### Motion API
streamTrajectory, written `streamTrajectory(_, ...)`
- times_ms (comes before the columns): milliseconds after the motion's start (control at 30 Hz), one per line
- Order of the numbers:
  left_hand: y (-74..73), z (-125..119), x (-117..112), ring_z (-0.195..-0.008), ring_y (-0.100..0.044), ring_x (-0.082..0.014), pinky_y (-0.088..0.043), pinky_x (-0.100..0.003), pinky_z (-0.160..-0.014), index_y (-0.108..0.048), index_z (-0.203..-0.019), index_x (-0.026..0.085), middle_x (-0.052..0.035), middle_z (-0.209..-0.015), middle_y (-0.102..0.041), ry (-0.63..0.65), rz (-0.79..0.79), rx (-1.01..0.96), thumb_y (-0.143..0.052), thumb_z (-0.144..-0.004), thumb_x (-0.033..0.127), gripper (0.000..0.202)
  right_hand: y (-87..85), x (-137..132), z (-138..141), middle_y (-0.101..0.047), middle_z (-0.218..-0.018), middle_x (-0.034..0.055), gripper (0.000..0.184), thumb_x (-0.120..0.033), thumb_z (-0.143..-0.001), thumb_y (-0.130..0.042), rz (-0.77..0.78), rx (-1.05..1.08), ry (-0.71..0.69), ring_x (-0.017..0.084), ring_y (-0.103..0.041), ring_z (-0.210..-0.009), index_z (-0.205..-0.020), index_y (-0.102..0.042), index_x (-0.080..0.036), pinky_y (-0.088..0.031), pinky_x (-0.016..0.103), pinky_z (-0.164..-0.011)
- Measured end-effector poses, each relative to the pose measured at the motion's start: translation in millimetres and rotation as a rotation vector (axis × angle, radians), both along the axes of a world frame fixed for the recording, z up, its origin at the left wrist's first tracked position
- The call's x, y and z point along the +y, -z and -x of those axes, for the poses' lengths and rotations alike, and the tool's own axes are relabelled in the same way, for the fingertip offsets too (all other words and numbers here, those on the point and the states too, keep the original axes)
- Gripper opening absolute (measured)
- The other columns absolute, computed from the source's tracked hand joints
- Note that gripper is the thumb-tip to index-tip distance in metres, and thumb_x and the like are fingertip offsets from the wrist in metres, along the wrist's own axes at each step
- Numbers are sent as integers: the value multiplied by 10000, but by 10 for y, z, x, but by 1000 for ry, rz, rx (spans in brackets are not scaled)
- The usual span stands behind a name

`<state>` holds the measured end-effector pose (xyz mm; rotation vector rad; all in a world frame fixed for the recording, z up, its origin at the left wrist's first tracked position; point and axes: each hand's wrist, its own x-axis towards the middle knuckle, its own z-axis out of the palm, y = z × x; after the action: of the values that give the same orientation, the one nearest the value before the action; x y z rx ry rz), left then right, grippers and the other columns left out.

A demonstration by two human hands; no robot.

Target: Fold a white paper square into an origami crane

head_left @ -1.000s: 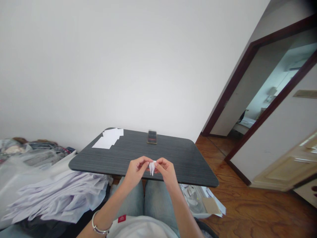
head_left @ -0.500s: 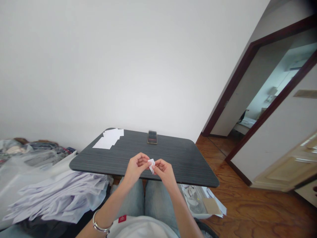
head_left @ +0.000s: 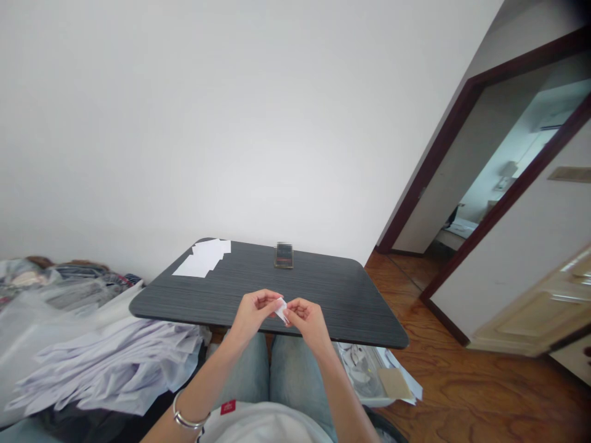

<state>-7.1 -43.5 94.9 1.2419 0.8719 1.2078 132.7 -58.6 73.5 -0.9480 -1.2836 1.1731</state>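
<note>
A small folded piece of white paper (head_left: 281, 309) is pinched between my two hands, over the near edge of the dark table (head_left: 323, 280). My left hand (head_left: 257, 311) grips its left side with thumb and fingertips. On the other side, my right hand (head_left: 305, 318) holds it between thumb and bent fingers. Parts of the paper are hidden behind the fingers. Several white paper sheets (head_left: 199, 261) lie overlapped at the table's far left. A dark phone-like device (head_left: 284, 257), its top blurred, stands near the back edge.
White cloth (head_left: 115, 363) lies in a heap left of the table, beside plastic-wrapped clothes (head_left: 78, 289). Below the table's right side is a clear box (head_left: 364, 375) with papers and a tan piece. A white wall (head_left: 277, 123) rises behind; a doorway (head_left: 484, 166) opens at right.
My left hand has lowered slightly, and the folded paper has tilted and shows less above the fingers. Both hands still hold it.
</note>
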Motion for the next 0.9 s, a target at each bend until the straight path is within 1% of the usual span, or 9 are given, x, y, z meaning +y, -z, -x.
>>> streamTrajectory(100,-5,4,5,-554,-578,-120,-448,-208,-526,-642,-682,111,-23,-604,-656,-53,-13,-18,-706,-576,251,186,4,2,-6,-598,-564,-9,135,-273,-656,-639,-1,-14,22,101,-535,-477,-693,-612,-145,-464,224,-499)
streamTrajectory(233,-3,7,7,-543,-573,-117,-450,-212,-537,-630,-654,117,-16,-585,-655,-96,-9,-53,-708,-570,259,183,3,1,-20,-573,-506,-11,158,-290,-676,-616,-23,-128,37,105,-532,-457,-632,-605,-139,-444,216,-482)
streamTrajectory(367,25,4,16,-544,-570,-119,-449,-219,-556,-613,-638,120,-10,-573,-645,-135,-21,-65,-708,-570,272,191,-20,-22,-18,-585,-517,-2,166,-294,-685,-599,-57,-177,59,113,-543,-462,-629,-608,-138,-440,215,-475)
streamTrajectory(433,42,4,22,-546,-563,-116,-443,-216,-554,-604,-639,123,-6,-572,-635,-136,-32,-57,-697,-585,279,190,-33,-31,-16,-587,-515,-3,167,-290,-696,-588,-64,-184,86,114,-545,-461,-624,-608,-141,-442,214,-474)
streamTrajectory(533,57,13,23,-534,-539,-98,-413,-188,-510,-590,-646,123,-3,-578,-620,-99,-30,-19,-680,-612,281,185,-38,-19,-29,-579,-500,-6,168,-287,-698,-587,-60,-180,132,111,-536,-441,-612,-603,-144,-436,211,-456)
streamTrajectory(633,57,22,14,-467,-483,-70,-349,-159,-427,-570,-631,124,13,-546,-587,-45,-17,27,-689,-600,279,199,-34,13,-61,-559,-467,-15,181,-307,-691,-600,-60,-155,180,110,-524,-420,-610,-602,-145,-431,214,-447)
streamTrajectory(700,51,22,4,-435,-454,-59,-328,-155,-400,-576,-656,121,23,-527,-566,-15,-3,28,-700,-584,279,213,-36,29,-81,-555,-464,-18,195,-329,-682,-616,-55,-105,188,108,-523,-421,-614,-603,-146,-435,214,-449)
streamTrajectory(833,37,9,-14,-475,-490,-73,-396,-176,-451,-614,-819,107,21,-543,-571,-4,18,-37,-698,-587,271,297,-42,30,-88,-591,-560,-7,229,-375,-701,-599,-24,77,153,99,-539,-458,-734,-616,-149,-439,201,-439)
streamTrajectory(900,33,-1,-20,-504,-513,-87,-416,-187,-470,-621,-847,102,15,-550,-576,-7,22,-59,-698,-589,271,317,-29,24,-73,-603,-594,-2,240,-371,-705,-600,-11,127,123,97,-546,-475,-795,-613,-149,-442,196,-436)
